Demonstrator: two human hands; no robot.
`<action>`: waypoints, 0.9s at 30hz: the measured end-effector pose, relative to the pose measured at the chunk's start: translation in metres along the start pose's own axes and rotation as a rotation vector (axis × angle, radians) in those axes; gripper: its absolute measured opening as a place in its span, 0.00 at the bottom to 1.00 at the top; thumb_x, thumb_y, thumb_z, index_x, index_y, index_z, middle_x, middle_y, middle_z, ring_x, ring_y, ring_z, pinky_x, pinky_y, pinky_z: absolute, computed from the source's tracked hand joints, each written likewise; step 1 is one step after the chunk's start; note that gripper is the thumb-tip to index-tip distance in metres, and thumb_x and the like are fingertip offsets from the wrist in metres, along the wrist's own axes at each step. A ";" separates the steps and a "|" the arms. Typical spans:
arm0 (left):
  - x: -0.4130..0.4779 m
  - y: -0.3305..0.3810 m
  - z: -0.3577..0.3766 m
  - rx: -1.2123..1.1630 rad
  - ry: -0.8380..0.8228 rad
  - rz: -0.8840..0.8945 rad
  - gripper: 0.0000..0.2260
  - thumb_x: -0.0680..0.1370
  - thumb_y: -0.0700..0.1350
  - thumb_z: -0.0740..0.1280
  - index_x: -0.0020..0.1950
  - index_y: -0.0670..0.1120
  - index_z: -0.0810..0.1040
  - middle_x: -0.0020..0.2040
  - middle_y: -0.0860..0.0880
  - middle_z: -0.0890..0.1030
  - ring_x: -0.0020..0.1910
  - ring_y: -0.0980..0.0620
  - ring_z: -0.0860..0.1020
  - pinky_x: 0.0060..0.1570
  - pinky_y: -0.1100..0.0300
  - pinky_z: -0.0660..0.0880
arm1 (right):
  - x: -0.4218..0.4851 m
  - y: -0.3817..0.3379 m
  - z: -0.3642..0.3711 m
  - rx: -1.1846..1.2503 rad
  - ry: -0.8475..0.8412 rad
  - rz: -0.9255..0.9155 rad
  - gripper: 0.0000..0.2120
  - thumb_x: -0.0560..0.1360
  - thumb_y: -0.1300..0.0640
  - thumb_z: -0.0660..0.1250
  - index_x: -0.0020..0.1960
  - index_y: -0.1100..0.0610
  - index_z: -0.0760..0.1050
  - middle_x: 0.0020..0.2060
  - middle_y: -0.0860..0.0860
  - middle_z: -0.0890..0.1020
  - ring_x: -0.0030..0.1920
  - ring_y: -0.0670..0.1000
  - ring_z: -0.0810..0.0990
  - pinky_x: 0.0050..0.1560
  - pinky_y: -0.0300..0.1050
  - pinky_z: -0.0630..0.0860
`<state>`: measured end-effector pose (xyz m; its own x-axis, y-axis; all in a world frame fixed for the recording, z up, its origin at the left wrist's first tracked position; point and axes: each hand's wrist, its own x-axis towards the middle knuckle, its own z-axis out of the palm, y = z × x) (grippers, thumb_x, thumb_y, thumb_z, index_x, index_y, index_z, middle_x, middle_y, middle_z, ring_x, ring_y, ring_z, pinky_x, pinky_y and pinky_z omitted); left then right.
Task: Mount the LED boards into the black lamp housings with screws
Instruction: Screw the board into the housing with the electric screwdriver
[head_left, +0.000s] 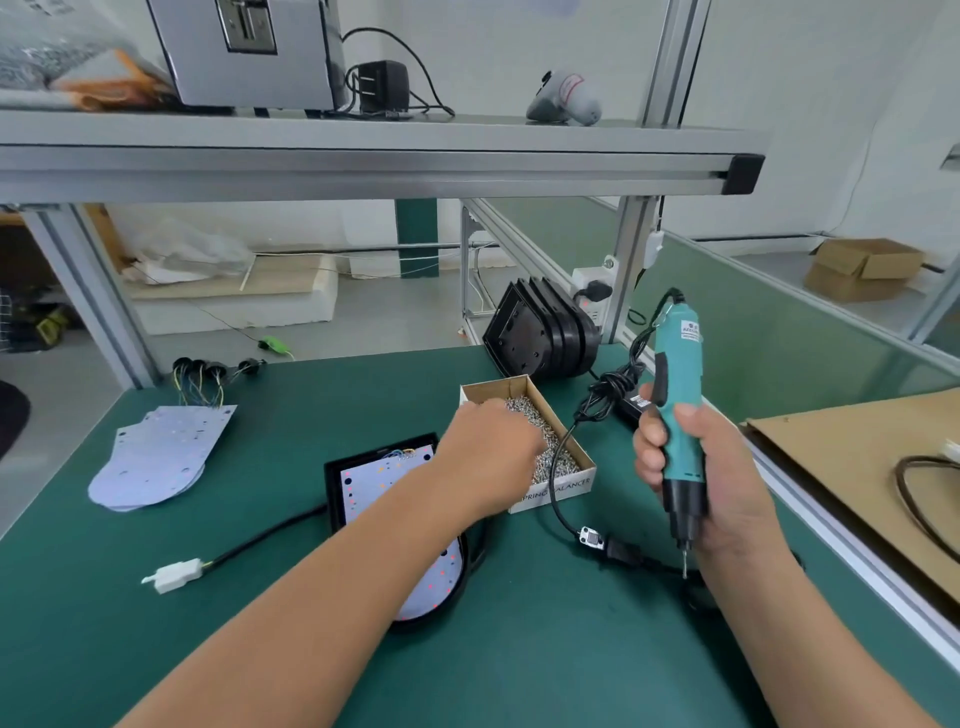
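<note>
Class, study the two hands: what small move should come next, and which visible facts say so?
Probably pinch one screw and lift it out: the left hand reaches into the screws in the cardboard box, the right hand holds the screwdriver bit down, and the LED board lies in the black housing.

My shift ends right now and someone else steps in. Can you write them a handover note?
Left hand: down in the screw box, among the screws; whether it has one pinched is hidden.
Right hand: grips the electric screwdriver upright, bit down, clear of the work.
Things: one LED board lies in the black housing in front; spare boards stacked far left; empty housings stacked behind the box.
Done: board seated; no driven screws can be made out.
Left: screw this board down, then the rest.
</note>
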<state>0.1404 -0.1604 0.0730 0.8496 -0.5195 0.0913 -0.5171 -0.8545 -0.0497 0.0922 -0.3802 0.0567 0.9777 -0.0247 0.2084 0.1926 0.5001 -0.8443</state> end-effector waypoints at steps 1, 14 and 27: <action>0.006 0.003 0.003 0.022 -0.016 0.004 0.09 0.82 0.43 0.63 0.44 0.47 0.80 0.38 0.51 0.76 0.53 0.43 0.74 0.49 0.50 0.65 | -0.001 0.000 -0.001 -0.019 -0.016 -0.003 0.12 0.81 0.56 0.60 0.61 0.58 0.75 0.37 0.51 0.75 0.31 0.48 0.71 0.29 0.39 0.71; 0.026 0.003 0.010 -0.184 -0.175 0.020 0.07 0.79 0.40 0.65 0.43 0.47 0.80 0.39 0.50 0.77 0.46 0.43 0.76 0.44 0.53 0.66 | 0.000 -0.004 -0.003 0.002 -0.004 -0.020 0.16 0.79 0.55 0.60 0.65 0.57 0.68 0.37 0.51 0.74 0.31 0.47 0.72 0.29 0.38 0.72; 0.017 -0.006 0.007 -0.448 -0.027 -0.090 0.07 0.83 0.44 0.65 0.49 0.55 0.77 0.51 0.57 0.81 0.57 0.50 0.79 0.63 0.48 0.70 | -0.001 -0.002 -0.001 0.003 0.016 -0.012 0.12 0.81 0.57 0.58 0.62 0.58 0.72 0.38 0.51 0.74 0.32 0.48 0.71 0.29 0.38 0.72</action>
<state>0.1583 -0.1642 0.0675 0.8926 -0.4482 0.0492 -0.4299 -0.8130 0.3926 0.0914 -0.3823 0.0574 0.9767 -0.0446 0.2100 0.2036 0.5027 -0.8402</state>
